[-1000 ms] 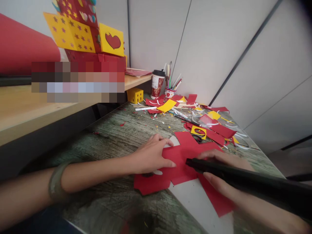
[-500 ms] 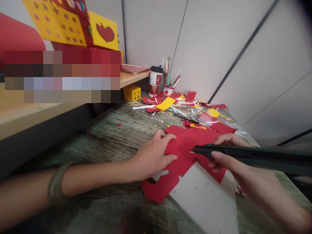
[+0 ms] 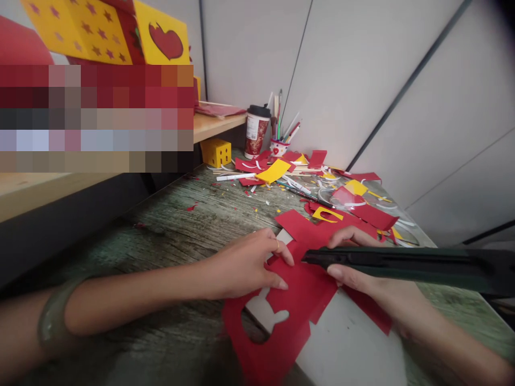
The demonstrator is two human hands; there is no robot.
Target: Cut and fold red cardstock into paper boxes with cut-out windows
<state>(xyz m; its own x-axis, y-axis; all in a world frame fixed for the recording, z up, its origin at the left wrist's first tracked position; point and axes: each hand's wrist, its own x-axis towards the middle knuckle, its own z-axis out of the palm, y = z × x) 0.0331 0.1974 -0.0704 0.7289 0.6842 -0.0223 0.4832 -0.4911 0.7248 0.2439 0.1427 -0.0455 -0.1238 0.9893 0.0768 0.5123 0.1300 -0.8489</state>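
Note:
A sheet of red card [image 3: 293,289] with flaps at its edges lies partly over a pale grey board [image 3: 354,343]. Near its closest end is a cut-out hole with two rounded, ear-like lobes, showing the board and tabletop through it. My left hand [image 3: 257,262], with a ring and a bangle on its wrist, holds the card from the left, thumb and forefinger curled onto it. In my right hand [image 3: 354,273] is a dark utility knife [image 3: 402,265], gripped near its front end. Its tip points left at the card, close to my left fingers; whether it touches cannot be made out.
Scraps of red and yellow paper [image 3: 273,171], white strips and pens litter the back of the wood-grain table [image 3: 177,225]. Behind them stand a lidded paper cup [image 3: 257,131] and a pen holder [image 3: 279,147]. A small yellow box [image 3: 217,153] sits by the wooden shelf [image 3: 217,126].
The red card has shifted toward me, so its cut-out hole shows more fully. My left hand has moved slightly down with it, and the knife tip has moved left, closer to those fingers.

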